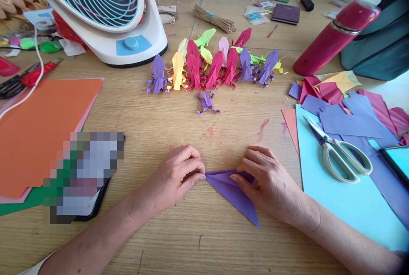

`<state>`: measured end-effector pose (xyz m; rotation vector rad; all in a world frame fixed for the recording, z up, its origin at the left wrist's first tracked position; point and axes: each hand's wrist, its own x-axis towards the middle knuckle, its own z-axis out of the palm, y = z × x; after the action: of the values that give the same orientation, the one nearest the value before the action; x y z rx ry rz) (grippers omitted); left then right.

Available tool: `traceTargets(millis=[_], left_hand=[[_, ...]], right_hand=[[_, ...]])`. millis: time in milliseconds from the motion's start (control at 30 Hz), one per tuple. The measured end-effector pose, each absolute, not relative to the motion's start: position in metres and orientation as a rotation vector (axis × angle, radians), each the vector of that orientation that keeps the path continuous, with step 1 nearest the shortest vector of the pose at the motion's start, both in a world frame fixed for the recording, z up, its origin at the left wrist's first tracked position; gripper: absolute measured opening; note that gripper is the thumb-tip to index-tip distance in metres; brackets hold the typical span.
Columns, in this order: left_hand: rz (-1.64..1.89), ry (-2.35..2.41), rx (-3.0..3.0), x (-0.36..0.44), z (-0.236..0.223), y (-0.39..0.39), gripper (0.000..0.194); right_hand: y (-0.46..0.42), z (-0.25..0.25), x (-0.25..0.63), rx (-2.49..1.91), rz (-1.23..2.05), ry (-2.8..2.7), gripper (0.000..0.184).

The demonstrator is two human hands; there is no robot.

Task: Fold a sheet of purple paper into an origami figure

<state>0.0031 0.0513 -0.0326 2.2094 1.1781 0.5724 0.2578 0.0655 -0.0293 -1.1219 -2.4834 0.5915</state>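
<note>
A folded piece of purple paper (pixel 238 196) lies on the wooden table between my two hands, one point of it aimed toward me. My left hand (pixel 180 170) pinches its left tip between thumb and fingers. On the opposite side, my right hand (pixel 266 183) grips the upper edge, the thumb on top and the fingers curled over, hiding that part of the paper. Beyond my hands sits a small purple origami figure (pixel 207 102). Behind it stand several more folded figures in red, purple, yellow, pink and green, such as a red one (pixel 214 70).
A fan (pixel 137 47) stands at the back left. Orange paper sheets (pixel 47 125) and a phone (pixel 92 181), blurred out, lie on the left. On the right are scissors (pixel 341 155), light blue paper (pixel 338 206), purple scraps (pixel 348 121) and a red flask (pixel 335 38).
</note>
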Motion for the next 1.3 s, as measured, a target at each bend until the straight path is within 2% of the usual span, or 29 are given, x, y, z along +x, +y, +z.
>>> traceTargets(millis=[1300], left_hand=[[0.532,1.265,2.223,0.0078,-0.0373,0.0474,0.012]], right_hand=[[0.0639,-0.0329,0.2516,-1.240,0.528,-2.396,0.015]])
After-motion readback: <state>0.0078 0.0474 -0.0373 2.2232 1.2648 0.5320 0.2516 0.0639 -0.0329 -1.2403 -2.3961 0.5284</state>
